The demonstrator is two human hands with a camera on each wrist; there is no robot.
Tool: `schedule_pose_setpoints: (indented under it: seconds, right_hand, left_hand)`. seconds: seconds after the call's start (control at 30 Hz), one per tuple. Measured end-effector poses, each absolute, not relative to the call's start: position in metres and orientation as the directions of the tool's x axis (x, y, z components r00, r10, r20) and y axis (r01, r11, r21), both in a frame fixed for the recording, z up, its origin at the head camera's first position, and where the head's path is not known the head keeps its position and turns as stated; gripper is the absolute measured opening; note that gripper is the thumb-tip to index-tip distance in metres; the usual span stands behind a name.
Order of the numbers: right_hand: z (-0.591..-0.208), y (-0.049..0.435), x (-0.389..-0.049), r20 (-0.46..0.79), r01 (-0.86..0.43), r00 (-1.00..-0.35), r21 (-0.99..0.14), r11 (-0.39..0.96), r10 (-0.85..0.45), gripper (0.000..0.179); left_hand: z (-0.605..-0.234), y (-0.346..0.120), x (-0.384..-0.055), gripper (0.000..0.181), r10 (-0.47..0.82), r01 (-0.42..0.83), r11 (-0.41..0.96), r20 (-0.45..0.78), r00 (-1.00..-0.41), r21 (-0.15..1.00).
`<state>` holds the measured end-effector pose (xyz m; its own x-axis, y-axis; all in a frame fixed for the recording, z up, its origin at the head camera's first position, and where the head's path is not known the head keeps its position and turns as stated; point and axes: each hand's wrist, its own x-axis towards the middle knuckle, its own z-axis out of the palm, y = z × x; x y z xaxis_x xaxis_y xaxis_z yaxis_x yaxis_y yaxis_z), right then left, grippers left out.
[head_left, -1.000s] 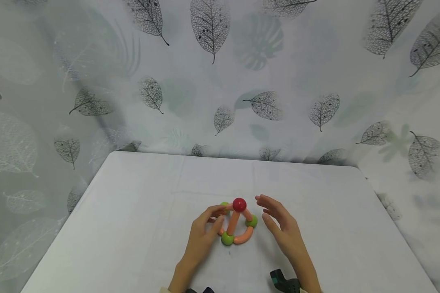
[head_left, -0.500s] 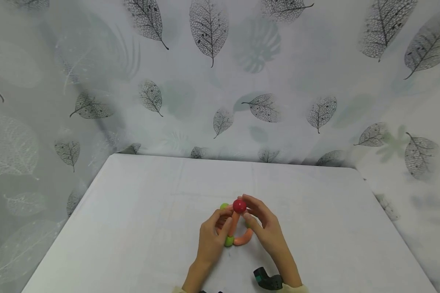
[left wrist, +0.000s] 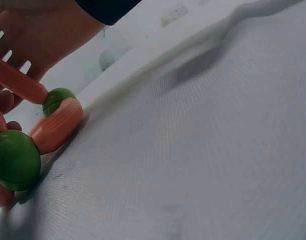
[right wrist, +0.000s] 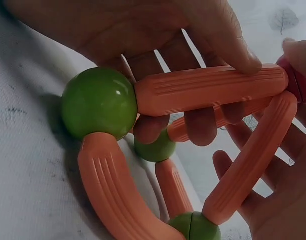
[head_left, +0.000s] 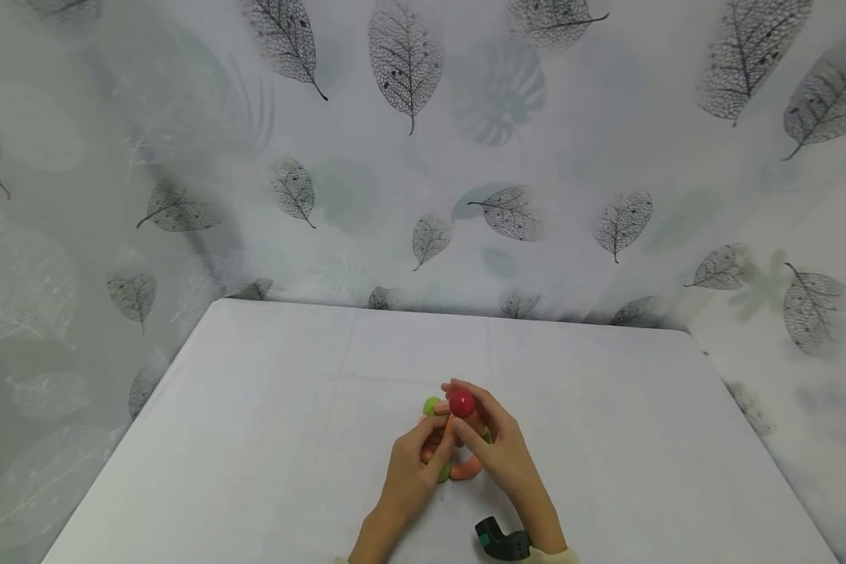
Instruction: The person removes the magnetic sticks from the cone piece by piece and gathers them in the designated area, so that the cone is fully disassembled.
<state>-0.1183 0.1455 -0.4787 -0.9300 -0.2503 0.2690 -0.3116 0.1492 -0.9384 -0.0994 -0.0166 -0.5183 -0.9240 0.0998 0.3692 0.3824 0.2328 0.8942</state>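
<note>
A rod-and-ball building toy stands as a small frame on the white table: a red ball (head_left: pixel 461 403) on top, green balls (right wrist: pixel 99 102) at the lower corners, straight orange rods (right wrist: pixel 212 90) rising to the top and curved orange rods (right wrist: pixel 123 192) around the base. My right hand (head_left: pixel 504 450) grips one straight rod, thumb on its near side and fingers behind, as the right wrist view shows. My left hand (head_left: pixel 409 470) holds another straight rod (right wrist: pixel 250 157) below the red ball. Fingers hide part of the toy in the head view.
The white table (head_left: pixel 289 407) spreads around the toy, with its far edge against a leaf-patterned curtain (head_left: pixel 366 180). A dark device (head_left: pixel 502 540) is worn on the right wrist.
Both hands have closed in on the toy. My right hand has moved left from beside it and taken a rod; my left has shifted right and grips another. The toy stays nearly in place.
</note>
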Motion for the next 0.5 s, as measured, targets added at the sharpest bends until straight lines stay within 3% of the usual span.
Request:
schedule_pose_setpoints:
  seconds: [0.5]
  right_hand:
    - [-0.4796,0.1456,-0.1191,0.274,-0.329,-0.926,-0.924,0.196,-0.262,0.038]
  left_hand:
    - [-0.5255,-0.0156,-0.1004,0.015,0.135,0.472,0.291,0.453,-0.881,0.832]
